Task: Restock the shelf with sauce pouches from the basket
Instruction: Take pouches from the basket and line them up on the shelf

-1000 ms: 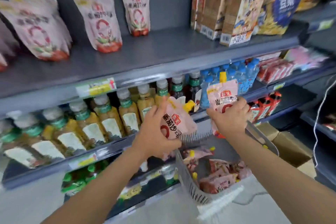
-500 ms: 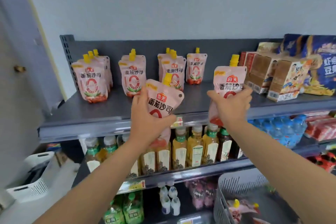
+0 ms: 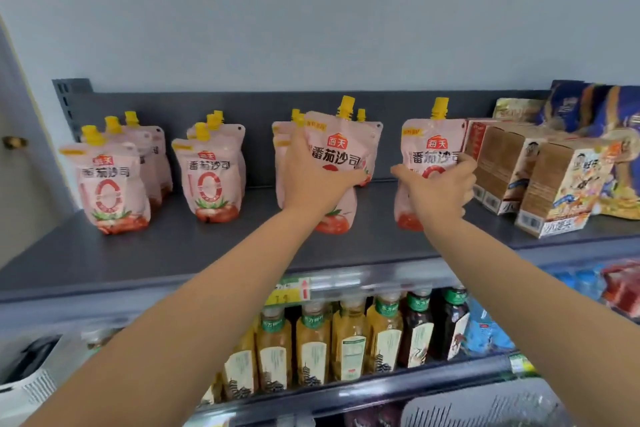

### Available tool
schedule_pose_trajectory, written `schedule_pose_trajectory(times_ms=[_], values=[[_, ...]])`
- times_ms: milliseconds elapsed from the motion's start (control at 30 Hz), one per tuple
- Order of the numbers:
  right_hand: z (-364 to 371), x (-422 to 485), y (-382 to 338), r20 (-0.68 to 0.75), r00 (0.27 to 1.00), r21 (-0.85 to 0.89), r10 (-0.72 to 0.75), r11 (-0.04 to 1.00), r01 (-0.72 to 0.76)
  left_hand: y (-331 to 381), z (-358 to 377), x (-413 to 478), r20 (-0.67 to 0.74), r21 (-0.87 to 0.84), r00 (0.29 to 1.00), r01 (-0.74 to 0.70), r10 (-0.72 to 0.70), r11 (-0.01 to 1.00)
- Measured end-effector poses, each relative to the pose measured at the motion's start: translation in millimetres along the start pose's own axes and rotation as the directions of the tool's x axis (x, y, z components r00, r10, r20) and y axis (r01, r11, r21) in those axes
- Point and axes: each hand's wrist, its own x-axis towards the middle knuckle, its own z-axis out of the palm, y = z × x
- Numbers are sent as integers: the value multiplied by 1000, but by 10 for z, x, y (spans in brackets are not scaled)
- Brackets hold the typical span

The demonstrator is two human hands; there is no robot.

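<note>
From my station the top shelf [image 3: 173,246] fills most of the view: a dark deck with rows of sauce pouches [image 3: 110,184] standing on its left half and snack boxes [image 3: 561,191] on its right. The basket [image 3: 485,406] shows only as a grey mesh corner at bottom right, below the drink bottles [image 3: 346,347]; I cannot see what is in it.

Both arms reach up over the deck. The left hand [image 3: 313,180] is wrapped round the middle of the left pouch [image 3: 341,152], holding it upright just in front of the third row [image 3: 282,149]. The right hand [image 3: 438,194] grips the right pouch [image 3: 429,146] the same way, between that row and the boxes. Its edge is beside or touching the nearest box, I cannot tell which. Nor can I tell whether either base is on the deck.

My worries are these. The bags look soft, with tall yellow caps [image 3: 346,106], so letting go before a base sits flat could let one slump forward. Pushing the left one back could topple those behind it. The right one may lean on the box and start a crooked row
</note>
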Motion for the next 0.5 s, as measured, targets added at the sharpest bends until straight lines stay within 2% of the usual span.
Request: schedule_pose_trajectory(times_ms=[133,233,333,500], values=[[97,372,247,27,999,-38,-25,999,26,-190,621,231,3,12,995,96,-96,995],[120,582,435,74,993,-58,-95,993,99,-338,988,338,0,105,993,119,-119,987],[135,696,523,76,991,4,-106,994,106,-475,1241,479,-67,176,991,123,-113,977],[163,771,607,97,981,62,-166,985,160,-650,1513,740,-196,132,969,179,-151,975]])
